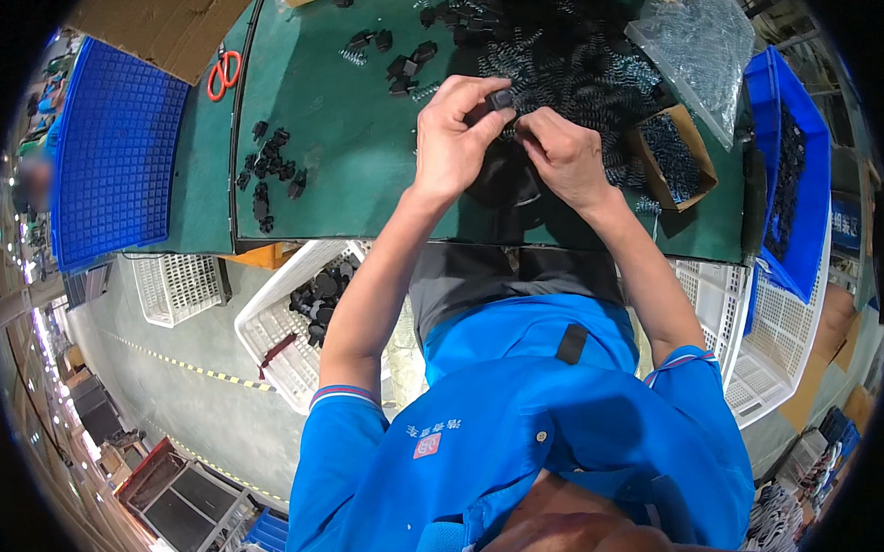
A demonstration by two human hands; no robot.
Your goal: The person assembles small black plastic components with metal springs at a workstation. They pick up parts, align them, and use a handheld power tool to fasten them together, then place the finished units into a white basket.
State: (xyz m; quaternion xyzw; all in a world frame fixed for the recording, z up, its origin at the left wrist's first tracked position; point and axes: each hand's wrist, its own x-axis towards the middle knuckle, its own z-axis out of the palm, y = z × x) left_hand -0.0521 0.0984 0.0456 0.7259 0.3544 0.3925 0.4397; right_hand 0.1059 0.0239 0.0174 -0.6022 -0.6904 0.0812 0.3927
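Look, we hold a small black part (499, 100) in our left hand (456, 129), up over the green table (335, 153). Our left thumb and fingers are clamped on it, with the thumb under it and a finger on top. Our right hand (564, 150) is just beside it, with the thumb and fingertips close together. We cannot tell if they pinch something small, because the fingers hide that spot.

Behind our hands we see a big, messy pile of springs (591, 91). Some look dark and some look shiny. To the right of our right hand, a small brown box (695, 136) is full of springs too. A clear plastic bag (702, 53) lies behind that box.

Over on the left side of the table, we see a bunch of loose black parts (273, 165). Red scissors (224, 75) lie near a blue crate (116, 151). On the far right, a blue bin (816, 166) has lots of dark little things in it. Down below the table, a white crate (268, 311) holds more black pieces.
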